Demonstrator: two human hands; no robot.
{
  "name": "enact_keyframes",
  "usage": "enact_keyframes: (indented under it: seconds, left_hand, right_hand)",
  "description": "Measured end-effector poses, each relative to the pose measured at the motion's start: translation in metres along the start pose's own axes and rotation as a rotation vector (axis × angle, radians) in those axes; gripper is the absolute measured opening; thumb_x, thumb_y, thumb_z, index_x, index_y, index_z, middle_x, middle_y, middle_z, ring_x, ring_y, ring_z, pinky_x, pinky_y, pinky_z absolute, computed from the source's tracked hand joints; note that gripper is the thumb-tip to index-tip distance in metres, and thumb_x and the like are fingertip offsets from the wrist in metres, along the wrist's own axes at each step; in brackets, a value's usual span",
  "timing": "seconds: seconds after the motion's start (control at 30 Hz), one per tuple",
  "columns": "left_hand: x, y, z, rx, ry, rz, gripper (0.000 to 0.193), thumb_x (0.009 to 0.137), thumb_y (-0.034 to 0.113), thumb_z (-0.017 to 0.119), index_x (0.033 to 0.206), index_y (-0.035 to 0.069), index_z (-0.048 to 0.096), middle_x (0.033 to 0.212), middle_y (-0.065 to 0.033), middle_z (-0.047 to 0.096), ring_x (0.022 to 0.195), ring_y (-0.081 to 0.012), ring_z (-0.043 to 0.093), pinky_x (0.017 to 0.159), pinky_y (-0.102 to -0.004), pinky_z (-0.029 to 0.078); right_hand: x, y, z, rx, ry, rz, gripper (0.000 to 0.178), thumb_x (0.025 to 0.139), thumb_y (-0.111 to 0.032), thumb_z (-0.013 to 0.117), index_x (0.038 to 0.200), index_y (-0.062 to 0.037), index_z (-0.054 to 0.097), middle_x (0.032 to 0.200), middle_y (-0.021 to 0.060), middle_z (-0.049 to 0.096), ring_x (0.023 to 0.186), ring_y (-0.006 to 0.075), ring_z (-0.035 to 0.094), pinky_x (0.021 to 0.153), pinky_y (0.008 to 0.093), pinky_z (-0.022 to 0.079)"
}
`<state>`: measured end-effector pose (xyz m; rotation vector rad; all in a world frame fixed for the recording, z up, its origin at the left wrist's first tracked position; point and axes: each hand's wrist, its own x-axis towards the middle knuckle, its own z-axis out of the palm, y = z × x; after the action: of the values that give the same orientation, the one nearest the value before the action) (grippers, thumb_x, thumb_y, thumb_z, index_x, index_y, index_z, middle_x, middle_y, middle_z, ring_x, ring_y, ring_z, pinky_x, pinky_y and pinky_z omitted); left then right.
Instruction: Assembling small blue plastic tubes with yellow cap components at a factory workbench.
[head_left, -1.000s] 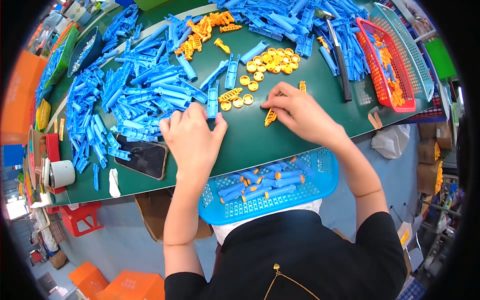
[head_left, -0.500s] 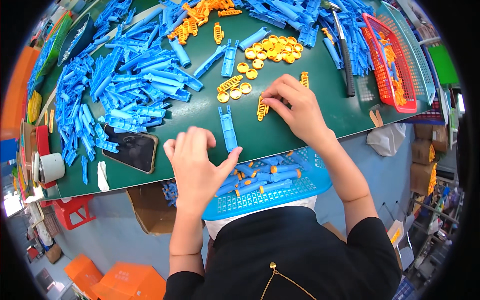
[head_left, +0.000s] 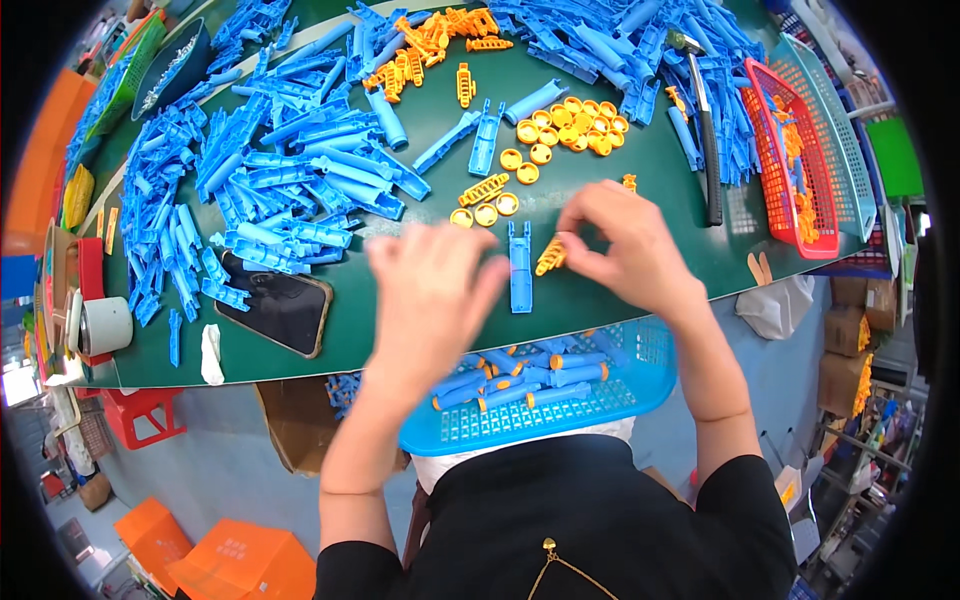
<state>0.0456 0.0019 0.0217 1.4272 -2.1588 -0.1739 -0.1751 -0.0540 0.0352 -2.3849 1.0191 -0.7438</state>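
Just right of a lone blue shell (head_left: 520, 270), the right hand (head_left: 628, 245) is pinching an orange clip (head_left: 550, 257), thumb and fingertips nearly closed around it. Left of the shell, the left hand (head_left: 428, 295) is hovering, blurred, thumb spread from loosely bent fingers and seemingly holding nothing; whether it is touching the table (head_left: 655, 150) cannot be told. The clip is sitting tilted in a narrow pinch, so it could slip or twist if the hold loosens; a careless left thumb could nudge the shell askew. Beyond, yellow caps (head_left: 486, 214) are lying beside a second clip (head_left: 484, 189), where a stray knuckle could scatter them. Farther out, a shell heap (head_left: 320, 165) is crowding a phone (head_left: 280, 310), a blue basket (head_left: 420, 440) is holding orange-ended tubes (head_left: 560, 393), and a hammer (head_left: 712, 170) is resting rightward.
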Motion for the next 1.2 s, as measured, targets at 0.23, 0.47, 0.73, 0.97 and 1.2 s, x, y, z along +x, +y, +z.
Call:
enact_keyframes:
  seconds: [0.23, 0.47, 0.73, 0.97, 1.2]
  left_hand:
    - [0.05, -0.052, 0.006, 0.353, 0.123, -0.064, 0.015, 0.083, 0.014, 0.066, 0.097, 0.011, 0.062, 0.08, 0.0014, 0.062, 0.086, -0.02, 0.053, 0.082, -0.0388, 0.03]
    - [0.039, -0.038, -0.006, 0.146, 0.24, -0.109, 0.026, 0.076, 0.006, 0.068, 0.101, 0.011, 0.062, 0.07, 0.0011, 0.06, 0.083, -0.0185, 0.053, 0.079, -0.0399, 0.029]
    - [-0.023, 0.004, -0.011, -0.049, 0.045, -0.165, 0.023, 0.077, 0.009, 0.07, 0.098, 0.011, 0.061, 0.076, 0.004, 0.062, 0.083, -0.0176, 0.053, 0.08, -0.0355, 0.03]
    - [-0.003, -0.032, -0.036, 0.352, 0.102, -0.065, 0.02, 0.082, 0.009, 0.066, 0.101, 0.013, 0.066, 0.106, -0.0026, 0.06, 0.103, -0.0239, 0.051, 0.088, -0.0397, 0.033]
    - [0.024, -0.063, -0.031, 0.45, 0.101, -0.039, 0.029, 0.078, 0.01, 0.069, 0.106, 0.012, 0.063, 0.111, -0.0033, 0.06, 0.11, -0.0248, 0.051, 0.096, -0.0423, 0.033]
  right_hand:
    - [0.002, 0.004, -0.003, -0.08, -0.133, 0.202, 0.009, 0.082, -0.01, 0.062, 0.08, -0.0024, 0.058, 0.069, 0.008, 0.056, 0.068, 0.0265, 0.054, 0.067, 0.0366, 0.044]
    - [0.007, 0.007, 0.022, -0.168, 0.147, 0.163, 0.019, 0.082, -0.017, 0.07, 0.082, -0.0033, 0.058, 0.089, 0.0088, 0.058, 0.076, 0.0253, 0.058, 0.068, 0.0361, 0.046]
    - [-0.014, 0.02, 0.016, -0.167, 0.26, 0.063, 0.017, 0.077, -0.008, 0.075, 0.087, -0.002, 0.063, 0.084, 0.0069, 0.058, 0.068, 0.0223, 0.06, 0.059, 0.0315, 0.048]
    - [-0.02, 0.013, 0.014, -0.128, 0.299, 0.21, 0.013, 0.077, -0.003, 0.073, 0.086, -0.0007, 0.063, 0.074, 0.0068, 0.06, 0.059, 0.0146, 0.059, 0.053, 0.0274, 0.046]
    - [-0.024, 0.017, 0.006, -0.095, 0.194, 0.155, 0.012, 0.08, -0.005, 0.072, 0.089, -0.0005, 0.065, 0.073, 0.0071, 0.062, 0.063, 0.0145, 0.06, 0.058, 0.0256, 0.047]
